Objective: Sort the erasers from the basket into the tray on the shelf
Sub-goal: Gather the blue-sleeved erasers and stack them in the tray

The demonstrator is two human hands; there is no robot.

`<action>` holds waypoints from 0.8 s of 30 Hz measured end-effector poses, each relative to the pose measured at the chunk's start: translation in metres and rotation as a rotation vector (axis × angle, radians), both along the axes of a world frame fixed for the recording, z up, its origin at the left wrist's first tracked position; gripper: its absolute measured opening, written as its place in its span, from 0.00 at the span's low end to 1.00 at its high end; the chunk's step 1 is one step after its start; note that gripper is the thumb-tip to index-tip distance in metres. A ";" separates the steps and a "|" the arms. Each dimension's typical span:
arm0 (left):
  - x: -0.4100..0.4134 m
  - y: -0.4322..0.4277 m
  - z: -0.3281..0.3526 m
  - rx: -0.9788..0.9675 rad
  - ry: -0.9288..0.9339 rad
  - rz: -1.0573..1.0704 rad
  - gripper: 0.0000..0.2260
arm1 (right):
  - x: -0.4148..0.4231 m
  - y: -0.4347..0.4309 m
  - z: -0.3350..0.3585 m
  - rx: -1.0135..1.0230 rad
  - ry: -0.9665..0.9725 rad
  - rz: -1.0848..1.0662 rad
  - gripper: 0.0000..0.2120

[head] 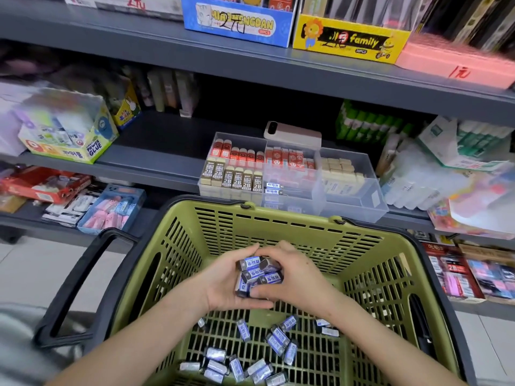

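You have both hands over the middle of the green basket, cupped together around a small stack of blue-and-white erasers. Your left hand lies palm-up beneath the stack as a cradle, and your right hand closes in from 3 o'clock; the fingers of both are curled onto the stack, grasping it, which looks like a way to square the pieces so they travel as one block. Many loose erasers of the same kind lie scattered on the basket floor at 6 o'clock of your hands, so the sorting is, by my judgement, far from finished. The clear tray sits on the shelf at 12 o'clock, just beyond the basket's far rim. Its compartments hold red-sleeved erasers, brown 2B erasers and plain cream ones, and a few blue-and-white erasers lie in the middle front section, probably where your handful belongs. A pink phone rests behind the tray. Lift high enough to clear the rim, and keep the stack pinched so none drops back.
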State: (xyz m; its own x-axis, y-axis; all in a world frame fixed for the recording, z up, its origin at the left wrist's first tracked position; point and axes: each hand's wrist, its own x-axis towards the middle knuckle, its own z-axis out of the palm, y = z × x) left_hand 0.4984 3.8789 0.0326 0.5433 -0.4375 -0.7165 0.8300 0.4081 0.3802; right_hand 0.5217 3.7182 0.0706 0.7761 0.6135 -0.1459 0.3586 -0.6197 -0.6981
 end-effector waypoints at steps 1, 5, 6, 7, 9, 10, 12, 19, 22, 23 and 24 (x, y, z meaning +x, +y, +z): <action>-0.001 -0.001 0.002 -0.015 -0.005 0.021 0.19 | -0.001 0.000 0.003 0.024 0.013 0.003 0.28; -0.004 -0.001 0.014 -0.055 -0.023 0.094 0.17 | -0.001 -0.003 0.016 0.137 0.097 -0.010 0.20; -0.004 0.000 0.017 -0.079 -0.027 0.100 0.17 | 0.000 -0.004 0.019 0.170 0.141 -0.025 0.19; -0.004 0.001 0.021 -0.105 -0.033 0.101 0.17 | 0.001 -0.006 0.022 0.197 0.171 -0.045 0.17; -0.003 0.003 0.028 -0.135 -0.046 0.091 0.18 | 0.004 -0.009 0.028 0.232 0.189 -0.091 0.14; -0.003 0.004 0.033 -0.138 -0.050 0.085 0.17 | 0.006 -0.010 0.030 0.246 0.190 -0.113 0.12; -0.001 0.004 0.040 -0.139 -0.059 0.075 0.17 | 0.009 -0.009 0.036 0.243 0.151 -0.121 0.08; 0.012 0.007 0.067 -0.174 -0.108 0.053 0.19 | 0.016 -0.009 0.054 0.026 -0.323 0.035 0.18; 0.020 0.010 0.080 -0.182 -0.167 0.052 0.18 | 0.023 -0.009 0.070 0.038 -0.411 0.073 0.19; 0.022 0.011 0.085 -0.197 -0.189 0.059 0.18 | 0.027 -0.009 0.075 0.086 -0.395 0.040 0.18; 0.025 0.013 0.089 -0.224 -0.215 0.069 0.18 | 0.031 -0.008 0.079 0.151 -0.355 -0.018 0.17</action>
State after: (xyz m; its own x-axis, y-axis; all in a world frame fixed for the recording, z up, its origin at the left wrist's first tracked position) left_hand 0.5237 3.8917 0.1216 0.7059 -0.5282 -0.4720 0.7077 0.5537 0.4389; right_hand 0.5525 3.7098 0.1501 0.7727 0.5934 0.2254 0.5848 -0.5275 -0.6163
